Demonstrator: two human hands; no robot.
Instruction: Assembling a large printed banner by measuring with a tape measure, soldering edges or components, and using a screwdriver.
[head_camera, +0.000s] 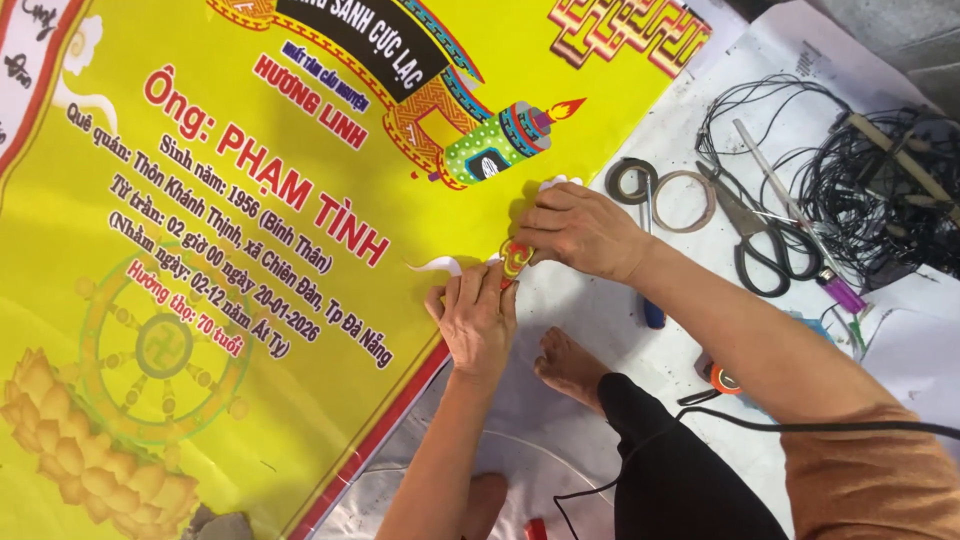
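Note:
A large yellow banner (200, 330) with red and dark printed lettering and colourful ornaments covers the floor on the left. My left hand (477, 318) presses flat on the banner's lower right edge. My right hand (578, 230) pinches a small red-and-yellow cut-out ornament (515, 258) against the banner edge, just above my left hand. A white curled shape (438, 264) lies on the banner beside the hands.
White sheets (640, 130) cover the floor at right. On them lie black-handled scissors (762, 250), two tape rings (660, 192), a purple lighter (840, 290), a tangle of black wire (870, 190) and a blue pen (652, 312). My bare foot (568, 368) rests below the hands.

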